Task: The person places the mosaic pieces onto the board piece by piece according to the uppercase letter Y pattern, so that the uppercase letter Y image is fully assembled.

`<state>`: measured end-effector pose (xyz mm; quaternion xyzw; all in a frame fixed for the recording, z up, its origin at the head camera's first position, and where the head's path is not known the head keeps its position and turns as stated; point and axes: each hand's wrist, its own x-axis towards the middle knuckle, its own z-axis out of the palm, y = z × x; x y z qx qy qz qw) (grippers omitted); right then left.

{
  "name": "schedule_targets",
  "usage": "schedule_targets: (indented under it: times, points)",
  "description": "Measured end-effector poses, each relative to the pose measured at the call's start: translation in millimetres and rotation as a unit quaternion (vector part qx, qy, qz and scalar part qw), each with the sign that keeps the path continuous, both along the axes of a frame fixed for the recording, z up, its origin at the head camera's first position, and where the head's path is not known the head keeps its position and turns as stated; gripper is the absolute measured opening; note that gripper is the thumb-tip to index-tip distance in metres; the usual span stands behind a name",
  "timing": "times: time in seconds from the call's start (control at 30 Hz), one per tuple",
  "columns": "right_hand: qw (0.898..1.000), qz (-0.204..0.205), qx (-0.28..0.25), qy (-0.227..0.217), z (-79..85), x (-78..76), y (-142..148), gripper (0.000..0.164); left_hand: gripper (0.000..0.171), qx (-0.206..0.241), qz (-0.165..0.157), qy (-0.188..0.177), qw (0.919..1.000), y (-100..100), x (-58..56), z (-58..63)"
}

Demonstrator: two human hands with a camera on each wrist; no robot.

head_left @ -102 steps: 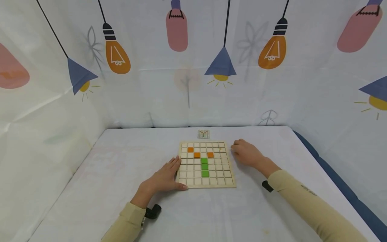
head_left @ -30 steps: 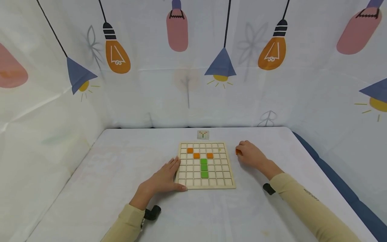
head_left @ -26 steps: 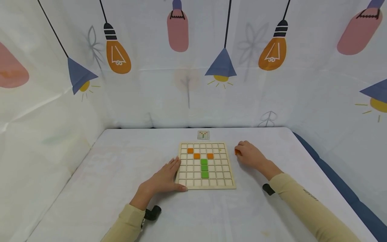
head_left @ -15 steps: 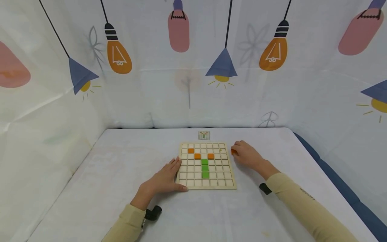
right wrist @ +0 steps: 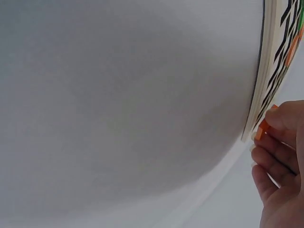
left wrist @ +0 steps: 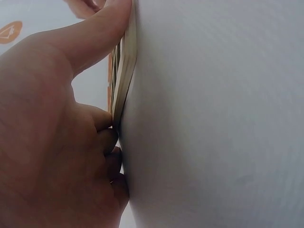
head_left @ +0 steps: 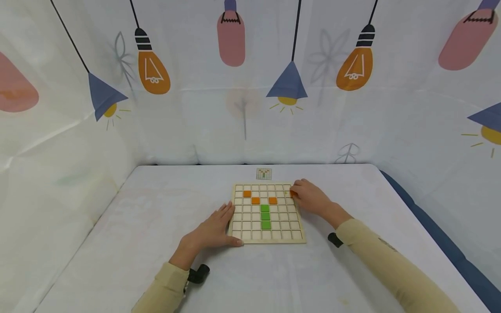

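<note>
A wooden grid board (head_left: 244, 217) lies on the table with three orange tiles (head_left: 255, 201) and a column of three green tiles (head_left: 265, 216) in its squares. My left hand (head_left: 211, 228) rests at its left side, fingers spread along the edge and thumb on the near left corner; the left wrist view shows these fingertips touching the board's side. My right hand (head_left: 311, 198) is at the board's far right edge. Between thumb and fingers it pinches an orange tile (right wrist: 262, 128), plain in the right wrist view. In the head view my fingers partly cover this tile.
Just beyond the board lies a small pattern card (head_left: 264, 174) with a printed grid. A white cloth covers the table (head_left: 180, 191), and white fabric walls (head_left: 250, 121) with lamp prints stand behind and at the sides. Dark blue material (head_left: 434, 230) shows past the right table edge.
My right hand, its orange tile showing about a second ago, has moved left from beside the board to its far right edge. The left hand and the tiles on the board stay put.
</note>
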<state>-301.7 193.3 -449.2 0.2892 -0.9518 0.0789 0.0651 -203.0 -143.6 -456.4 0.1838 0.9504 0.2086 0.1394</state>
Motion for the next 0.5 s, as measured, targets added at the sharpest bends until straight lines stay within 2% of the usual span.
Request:
schedule_targets:
  times: [0.3,0.5]
  points:
    - [1.0,-0.002,0.0,-0.02,1.8,-2.9,-9.3,0.023,0.116,0.0,-0.005,-0.002,1.0,0.6,-0.2,1.3]
    - [1.0,0.013,-0.004,-0.013,2.2,-4.3,-15.9,0.02,0.117,0.003,-0.004,-0.001,1.0,0.8,-0.7,-0.2]
